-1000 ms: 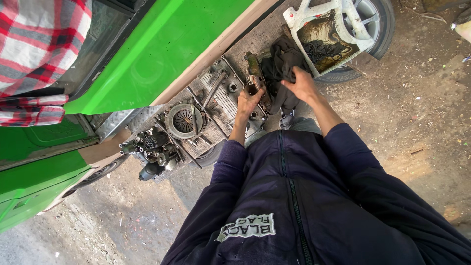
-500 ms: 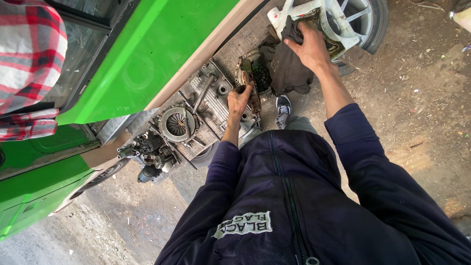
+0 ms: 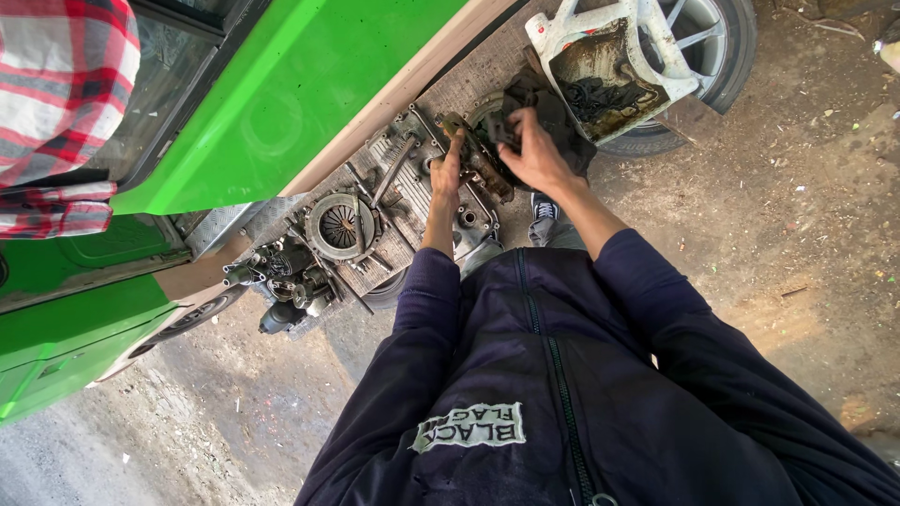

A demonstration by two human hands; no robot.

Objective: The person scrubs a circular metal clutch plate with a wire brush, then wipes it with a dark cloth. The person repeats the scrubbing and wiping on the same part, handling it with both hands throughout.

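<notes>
Nearest, the person's dark blue jacket (image 3: 562, 403) fills the bottom of the view, both sleeves reaching out to a ledge of greasy metal parts along the green vehicle (image 3: 281, 103). Left of the arms lie a round clutch plate (image 3: 339, 225) and, nearer and further left, a dark clump of small engine pieces (image 3: 281, 281); these lie loose and apart, so the strip-down looks well advanced, though how much is left I cannot tell.

Further out, the left hand (image 3: 448, 173) presses flat, fingers together, on the grimy metal casing (image 3: 478, 169). Just right of it, the right hand (image 3: 532, 150) is curled around a dark cloth (image 3: 553, 117), which bunches against the casing's far end; wiping seems to be the step in hand, and the casing remains dirty.

Farthest, a white cut-open plastic can (image 3: 647, 37) leans on a wheel (image 3: 722, 47); it holds black oily sludge and dark scraps.
</notes>
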